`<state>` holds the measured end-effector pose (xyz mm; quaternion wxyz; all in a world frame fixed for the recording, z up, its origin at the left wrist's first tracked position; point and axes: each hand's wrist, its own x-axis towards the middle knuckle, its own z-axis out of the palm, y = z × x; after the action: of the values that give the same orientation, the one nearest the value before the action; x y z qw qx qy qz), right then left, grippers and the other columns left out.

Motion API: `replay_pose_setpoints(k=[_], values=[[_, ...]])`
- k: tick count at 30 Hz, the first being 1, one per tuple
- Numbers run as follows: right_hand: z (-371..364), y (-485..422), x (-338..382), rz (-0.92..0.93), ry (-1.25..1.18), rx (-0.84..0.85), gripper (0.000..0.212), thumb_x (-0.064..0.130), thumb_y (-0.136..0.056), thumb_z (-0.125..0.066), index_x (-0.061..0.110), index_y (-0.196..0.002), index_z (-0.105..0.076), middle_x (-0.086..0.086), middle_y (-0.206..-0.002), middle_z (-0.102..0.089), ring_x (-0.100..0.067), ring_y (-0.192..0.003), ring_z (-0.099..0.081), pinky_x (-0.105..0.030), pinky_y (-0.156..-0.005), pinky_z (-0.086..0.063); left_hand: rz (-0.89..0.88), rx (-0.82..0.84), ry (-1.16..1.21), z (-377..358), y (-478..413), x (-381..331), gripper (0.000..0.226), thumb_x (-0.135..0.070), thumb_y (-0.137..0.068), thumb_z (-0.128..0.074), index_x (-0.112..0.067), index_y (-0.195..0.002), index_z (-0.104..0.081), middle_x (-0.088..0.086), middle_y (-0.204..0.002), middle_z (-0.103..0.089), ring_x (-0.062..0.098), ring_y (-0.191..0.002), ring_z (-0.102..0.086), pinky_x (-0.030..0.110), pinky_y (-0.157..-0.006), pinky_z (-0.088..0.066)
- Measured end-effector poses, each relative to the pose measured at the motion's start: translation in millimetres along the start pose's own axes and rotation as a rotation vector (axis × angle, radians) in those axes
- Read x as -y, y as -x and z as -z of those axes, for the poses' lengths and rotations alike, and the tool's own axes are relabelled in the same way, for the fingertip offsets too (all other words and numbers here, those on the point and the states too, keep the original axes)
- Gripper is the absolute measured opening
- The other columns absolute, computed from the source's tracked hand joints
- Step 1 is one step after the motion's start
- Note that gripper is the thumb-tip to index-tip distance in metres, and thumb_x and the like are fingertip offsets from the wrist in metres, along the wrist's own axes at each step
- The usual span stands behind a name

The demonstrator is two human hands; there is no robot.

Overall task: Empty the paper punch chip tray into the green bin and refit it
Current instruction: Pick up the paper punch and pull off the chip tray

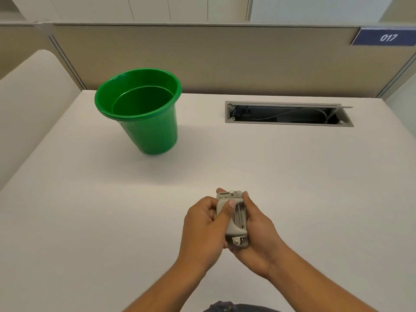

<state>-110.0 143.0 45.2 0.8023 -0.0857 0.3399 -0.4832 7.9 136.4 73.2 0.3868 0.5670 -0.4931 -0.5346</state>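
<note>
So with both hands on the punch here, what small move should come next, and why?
Probably carry the paper punch forward-left over the green bin. The left hand and right hand hold it near the body, well short of the bin, so loosened chips would land on the desk.

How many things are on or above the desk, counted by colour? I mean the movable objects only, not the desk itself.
Green: 1, the bin, standing upright on the desk.
Grey: 1, the paper punch, held above the desk between the left hand and the right hand.
Total: 2.
</note>
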Motion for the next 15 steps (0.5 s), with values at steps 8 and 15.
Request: replay_pose_setpoints(k=[8, 15], values=[[-25, 7, -15, -0.044, -0.052, -0.123, 0.047, 0.05, -0.096, -0.043, 0.018, -0.121, -0.068, -0.009, -0.114, -0.073, -0.025, -0.1, -0.071, -0.035, -0.075, -0.057, -0.09, -0.111, -0.137, 12, 5, 10, 0.035, -0.054, -0.091, -0.052, -0.025, -0.073, -0.063, -0.012, -0.074, -0.068, 0.008, -0.065, -0.066, 0.042, -0.064, -0.057], [-45, -3, -26, -0.021, -0.048, -0.185, 0.046, 0.049, -0.096, -0.044, 0.018, -0.119, -0.07, -0.008, -0.111, -0.074, -0.023, -0.099, -0.071, -0.036, -0.082, -0.053, -0.12, -0.127, -0.175, 34, -1, 8, 0.041, -0.058, -0.093, -0.043, -0.026, -0.074, -0.059, -0.012, -0.072, -0.067, 0.007, -0.065, -0.064, 0.037, -0.062, -0.055]])
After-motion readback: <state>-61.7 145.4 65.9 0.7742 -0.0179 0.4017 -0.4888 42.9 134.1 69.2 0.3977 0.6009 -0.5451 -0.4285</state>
